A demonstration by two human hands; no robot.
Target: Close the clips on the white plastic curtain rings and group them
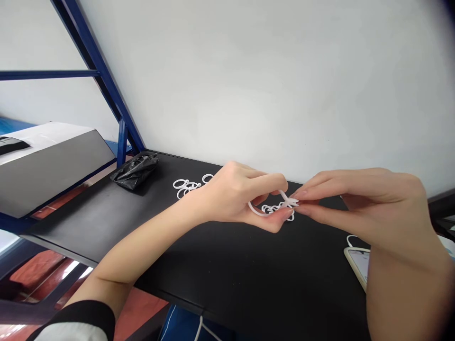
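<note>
Both hands meet over a black tabletop, at a white plastic ring (256, 211) whose two ends cross into a small clip-like tip. My left hand (245, 192) is closed around the ring's round part, its thumb below and curled fingers above. At the crossed ends, my right hand (359, 199) pinches the tip between thumb and fingertips. Just behind the held ring, more white rings (270, 208) lie on the table, partly covered by my hands. A further group of white rings (186, 186) lies beyond my left wrist.
The black table (227, 270) stands against a pale wall (249, 85). A crumpled black plastic bag (136, 171) sits at its far left corner, near a blue metal frame (103, 76). A phone (359, 263) with a white cable lies beside my right forearm. A white cable (199, 327) hangs below the front edge.
</note>
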